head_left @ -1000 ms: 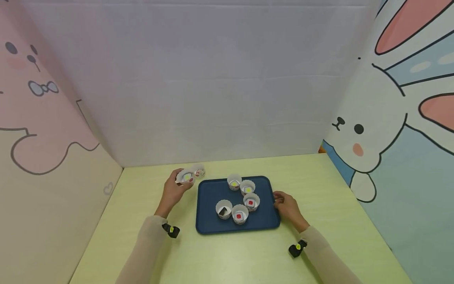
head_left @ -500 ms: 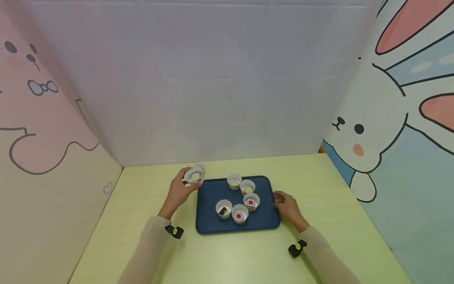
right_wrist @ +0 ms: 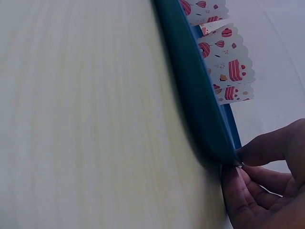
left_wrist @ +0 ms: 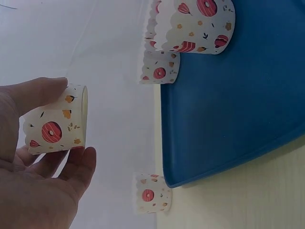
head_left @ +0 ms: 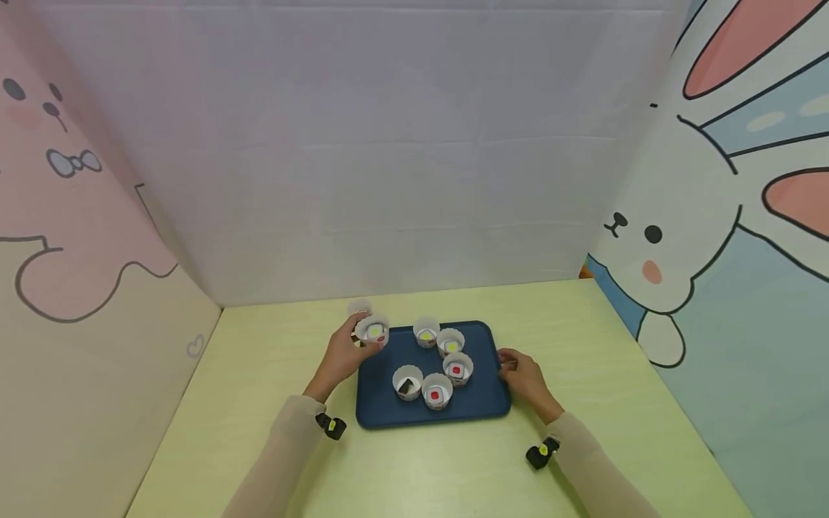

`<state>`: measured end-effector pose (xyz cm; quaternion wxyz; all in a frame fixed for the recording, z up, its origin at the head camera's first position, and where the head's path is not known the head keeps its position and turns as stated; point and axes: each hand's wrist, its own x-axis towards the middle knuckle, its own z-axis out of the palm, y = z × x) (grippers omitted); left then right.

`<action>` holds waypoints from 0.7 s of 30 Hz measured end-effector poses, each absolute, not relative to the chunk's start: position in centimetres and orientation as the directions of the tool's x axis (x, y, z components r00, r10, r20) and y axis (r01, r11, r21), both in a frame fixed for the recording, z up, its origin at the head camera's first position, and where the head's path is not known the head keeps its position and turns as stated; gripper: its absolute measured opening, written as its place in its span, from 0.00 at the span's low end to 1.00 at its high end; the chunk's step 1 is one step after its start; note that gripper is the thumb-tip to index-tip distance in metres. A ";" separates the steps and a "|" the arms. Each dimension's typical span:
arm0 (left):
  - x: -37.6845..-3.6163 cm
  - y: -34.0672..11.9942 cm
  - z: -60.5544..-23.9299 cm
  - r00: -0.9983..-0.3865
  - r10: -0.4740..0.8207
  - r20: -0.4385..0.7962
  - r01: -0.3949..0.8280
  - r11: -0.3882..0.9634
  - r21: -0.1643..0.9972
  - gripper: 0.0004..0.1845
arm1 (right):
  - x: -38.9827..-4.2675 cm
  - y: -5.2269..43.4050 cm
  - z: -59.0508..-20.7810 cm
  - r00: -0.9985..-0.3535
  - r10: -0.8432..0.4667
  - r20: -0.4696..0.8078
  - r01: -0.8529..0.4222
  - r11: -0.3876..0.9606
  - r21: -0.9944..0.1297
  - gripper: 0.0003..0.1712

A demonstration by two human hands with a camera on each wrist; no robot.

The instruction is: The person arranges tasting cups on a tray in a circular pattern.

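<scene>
My left hand [head_left: 340,356] holds a white paper baking cup [head_left: 372,329] between thumb and fingers, raised near the back left corner of the blue tray [head_left: 382,414]. A yellow mark on white shows inside this cup, and its outer wall [left_wrist: 66,119] carries printed doughnuts in the left wrist view. My right hand [head_left: 526,378] pinches the tray's right rim, thumb [right_wrist: 262,149] on top and fingers below. On the tray stand several similar cups: two with yellow marks inside [head_left: 427,336], two with red marks [head_left: 456,370], and one with a dark piece [head_left: 407,387].
Another paper cup [head_left: 359,306] stands on the pale table [head_left: 414,475] behind my left hand, off the tray and partly hidden. A white backdrop [head_left: 401,180] rises at the table's far edge. Panels with cartoon animals [head_left: 686,237] stand along both sides.
My left hand has carried its cup rightward and slightly nearer, from beside the standing cup to the tray's back left corner. The right hand and the cups on the tray have stayed put.
</scene>
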<state>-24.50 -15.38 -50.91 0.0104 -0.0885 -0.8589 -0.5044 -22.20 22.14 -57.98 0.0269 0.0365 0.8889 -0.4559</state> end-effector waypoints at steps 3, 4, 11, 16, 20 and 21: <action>-24.7 -15.0 -51.5 -0.980 0.167 0.106 0.175 0.484 0.857 0.34 | -22.2 22.1 -58.0 -0.996 0.039 -0.080 0.088 0.587 -0.805 0.27; -24.8 -15.0 -51.7 -0.979 0.175 0.106 0.180 0.494 0.851 0.33 | -22.2 22.1 -58.0 -0.996 0.041 -0.083 0.091 0.585 -0.806 0.27; -25.2 -14.3 -53.2 -0.977 0.209 0.047 0.160 0.566 0.809 0.32 | -22.2 22.1 -57.9 -0.995 0.040 -0.090 0.097 0.579 -0.810 0.27; -25.5 -14.1 -54.4 -0.975 0.222 0.030 0.158 0.586 0.795 0.32 | -22.1 22.1 -57.8 -0.995 0.040 -0.092 0.098 0.570 -0.816 0.27; -25.7 -14.0 -55.2 -0.975 0.223 0.009 0.146 0.609 0.779 0.31 | -22.1 22.0 -57.8 -0.995 0.043 -0.094 0.102 0.569 -0.816 0.27; -25.7 -14.0 -55.4 -0.975 0.223 0.000 0.141 0.615 0.776 0.31 | -22.1 22.0 -57.8 -0.995 0.044 -0.094 0.102 0.571 -0.815 0.27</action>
